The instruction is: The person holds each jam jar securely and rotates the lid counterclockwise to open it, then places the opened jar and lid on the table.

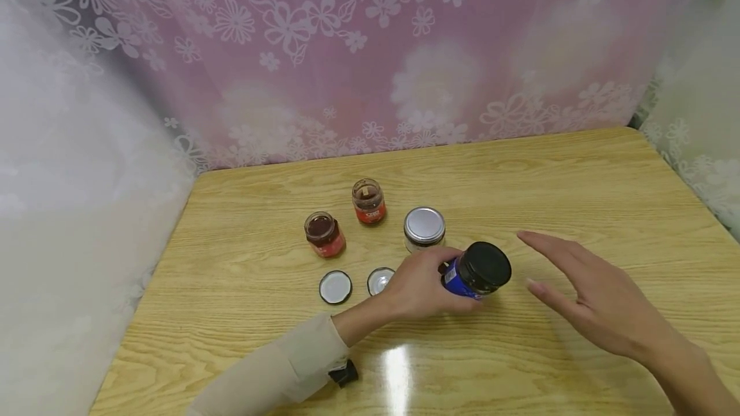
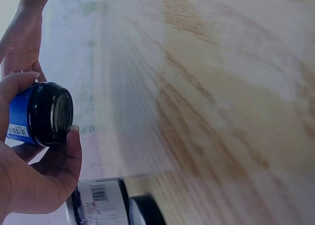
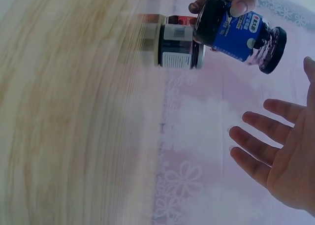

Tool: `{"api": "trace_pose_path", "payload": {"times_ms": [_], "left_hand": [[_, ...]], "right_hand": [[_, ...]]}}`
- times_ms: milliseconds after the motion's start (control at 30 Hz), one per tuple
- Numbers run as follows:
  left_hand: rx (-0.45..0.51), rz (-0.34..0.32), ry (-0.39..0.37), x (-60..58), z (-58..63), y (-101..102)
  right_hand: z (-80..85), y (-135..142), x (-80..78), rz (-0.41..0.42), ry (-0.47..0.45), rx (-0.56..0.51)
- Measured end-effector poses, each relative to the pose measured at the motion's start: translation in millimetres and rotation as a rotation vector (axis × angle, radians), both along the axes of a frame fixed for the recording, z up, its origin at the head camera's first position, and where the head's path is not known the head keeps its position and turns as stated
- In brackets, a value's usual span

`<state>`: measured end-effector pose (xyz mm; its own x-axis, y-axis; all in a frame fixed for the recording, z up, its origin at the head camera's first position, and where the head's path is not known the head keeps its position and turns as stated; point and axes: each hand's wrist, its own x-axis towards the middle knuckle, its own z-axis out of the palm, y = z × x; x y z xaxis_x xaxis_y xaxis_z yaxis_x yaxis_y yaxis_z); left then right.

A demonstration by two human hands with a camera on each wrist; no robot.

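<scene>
My left hand point(image 1: 424, 282) grips a glass jar point(image 1: 462, 278) with a blue label and a black lid point(image 1: 488, 265), raised above the table and tilted to the right. In the right wrist view the jar point(image 3: 237, 35) shows dark contents and its lid on. The right hand point(image 1: 601, 300) hovers to the right of the lid, apart from it, with fingers spread and nothing held. Just behind the left hand stands a jar with a silver lid point(image 1: 424, 225). The left wrist view shows the dark base of the held jar point(image 2: 51, 114) between thumb and fingers.
Two uncovered jars with red labels, one nearer point(image 1: 326, 239) and one farther back point(image 1: 369, 203), stand at the left. Two loose lids lie before them: one point(image 1: 335, 287) whole in view, the other point(image 1: 379, 280) partly behind the left hand. A floral curtain point(image 1: 347, 50) hangs behind the wooden table point(image 1: 243, 223).
</scene>
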<state>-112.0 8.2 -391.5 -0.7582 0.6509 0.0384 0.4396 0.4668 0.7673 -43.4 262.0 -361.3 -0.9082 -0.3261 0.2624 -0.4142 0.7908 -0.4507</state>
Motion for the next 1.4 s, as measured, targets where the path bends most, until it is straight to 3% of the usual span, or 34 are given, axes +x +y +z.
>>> {"api": "trace_pose_path", "payload": {"times_ms": [167, 533, 767, 1067, 1400], "left_hand": [[-0.015, -0.01, 0.062, 3.3, 4.2, -3], [-0.172, 0.025, 0.187, 10.9, 10.3, -5], [-0.227, 0.017, 0.237, 15.3, 11.4, -6], [-0.262, -0.026, 0.35, 20.2, 13.4, -5], [-0.193, -0.102, 0.225, 23.2, 10.1, -1]], "right_hand": [[4.2, -12, 1.6, -0.005, 0.003, -0.027], [6.0, -34, -0.4, 0.015, 0.011, 0.03], [4.5, -39, -2.0, 0.01, 0.087, 0.092], [2.3, -38, -4.1, 0.075, 0.187, 0.049], [3.1, -30, -9.3, 0.264, 0.276, -0.038]]}}
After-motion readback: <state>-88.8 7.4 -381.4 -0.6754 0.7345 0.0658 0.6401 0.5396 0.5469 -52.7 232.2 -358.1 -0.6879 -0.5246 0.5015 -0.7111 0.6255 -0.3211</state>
